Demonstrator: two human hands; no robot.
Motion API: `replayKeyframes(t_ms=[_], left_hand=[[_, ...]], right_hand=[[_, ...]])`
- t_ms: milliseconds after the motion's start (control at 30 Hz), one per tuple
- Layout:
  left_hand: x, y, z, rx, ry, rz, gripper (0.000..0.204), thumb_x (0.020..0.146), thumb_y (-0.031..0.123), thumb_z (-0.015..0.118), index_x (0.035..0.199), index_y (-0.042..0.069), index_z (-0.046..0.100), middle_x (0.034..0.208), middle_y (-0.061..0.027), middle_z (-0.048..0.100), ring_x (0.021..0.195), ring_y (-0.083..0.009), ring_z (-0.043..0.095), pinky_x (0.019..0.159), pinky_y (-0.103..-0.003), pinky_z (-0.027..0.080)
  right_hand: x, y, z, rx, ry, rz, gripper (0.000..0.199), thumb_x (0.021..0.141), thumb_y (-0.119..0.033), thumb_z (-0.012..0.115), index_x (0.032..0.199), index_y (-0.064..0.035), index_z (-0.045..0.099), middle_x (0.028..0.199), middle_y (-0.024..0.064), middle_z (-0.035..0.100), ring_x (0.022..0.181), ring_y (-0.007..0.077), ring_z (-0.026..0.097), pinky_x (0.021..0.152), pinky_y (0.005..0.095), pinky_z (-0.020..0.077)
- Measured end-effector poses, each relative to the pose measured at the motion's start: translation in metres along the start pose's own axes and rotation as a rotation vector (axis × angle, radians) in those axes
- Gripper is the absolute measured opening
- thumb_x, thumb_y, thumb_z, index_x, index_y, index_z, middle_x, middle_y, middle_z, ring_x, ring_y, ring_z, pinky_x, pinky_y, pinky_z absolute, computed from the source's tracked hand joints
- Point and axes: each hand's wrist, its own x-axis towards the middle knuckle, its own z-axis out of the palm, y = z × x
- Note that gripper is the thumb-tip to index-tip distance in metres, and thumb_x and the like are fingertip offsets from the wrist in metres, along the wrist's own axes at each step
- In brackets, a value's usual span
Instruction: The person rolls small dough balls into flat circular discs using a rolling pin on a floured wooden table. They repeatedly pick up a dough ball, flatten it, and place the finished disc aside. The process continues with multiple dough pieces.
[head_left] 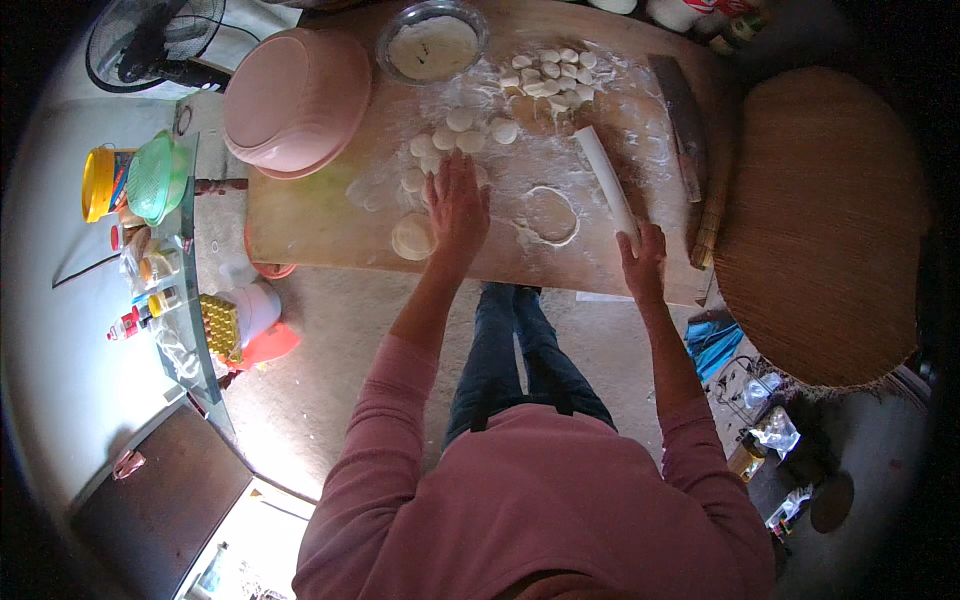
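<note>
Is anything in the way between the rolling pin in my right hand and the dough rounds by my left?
Nothing visible stands between the rolling pin and the dough rounds: just floured table and a flat floury circle.

Dough discs (444, 138) on floury table (325, 225)

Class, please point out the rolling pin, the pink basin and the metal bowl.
Rolling pin (605, 178): head view, middle of its pale barrel.
Pink basin (290, 95): head view, its outer surface.
Metal bowl (482, 45): head view, right side of its rim.

A kitchen, by its floured wooden table (325, 225), dough pieces (550, 70), pink basin (285, 100) and shelf (203, 350) of jars (160, 266)
</note>
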Motion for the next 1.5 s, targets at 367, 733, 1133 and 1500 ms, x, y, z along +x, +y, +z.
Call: replayKeyframes(t_ms=[367,733,1133,1500], left_hand=[[-0.038,0.077,0.059,-0.617,-0.106,0.307,0.055,0.092,0.005,0.058,0.145,0.001,0.046,0.152,-0.0223,0.043,0.145,-0.0411,0.036,0.121,-0.057,0.023],[-0.094,0.088,0.053,-0.653,-0.435,0.777,0.050,0.098,0.018,0.059,0.146,0.007,0.050,0.155,-0.0139,0.045,0.145,-0.0298,0.040,0.123,-0.047,0.027],[-0.030,0.057,0.016,-0.391,0.076,0.214,0.052,0.090,0.026,0.070,0.134,0.002,0.055,0.130,-0.0198,0.059,0.120,-0.0403,0.055,0.101,-0.055,0.042],[-0.039,0.041,0.044,-0.521,0.078,0.327,0.048,0.090,0.014,0.062,0.137,0.005,0.052,0.142,-0.0191,0.053,0.131,-0.0404,0.048,0.109,-0.057,0.035]], right_hand=[[0.002,0.003,-0.005,-0.044,-0.046,0.055,0.037,0.092,-0.022,0.072,0.117,0.0012,0.059,0.110,0.0206,0.061,0.105,0.0391,0.058,0.093,0.0469,0.0477],[-0.007,0.006,-0.011,0.028,-0.063,0.002,0.038,0.090,-0.020,0.073,0.118,0.0007,0.057,0.113,0.0215,0.059,0.107,0.0414,0.056,0.093,0.0490,0.0476],[0.047,-0.019,-0.018,-0.010,-0.179,-0.397,0.045,0.082,-0.008,0.075,0.124,-0.0049,0.059,0.114,0.0174,0.062,0.104,0.0398,0.060,0.088,0.0475,0.0512],[0.032,-0.005,-0.017,-0.083,-0.147,-0.396,0.047,0.081,-0.006,0.076,0.125,-0.0041,0.060,0.118,0.0165,0.062,0.105,0.0369,0.060,0.090,0.0454,0.0516]])
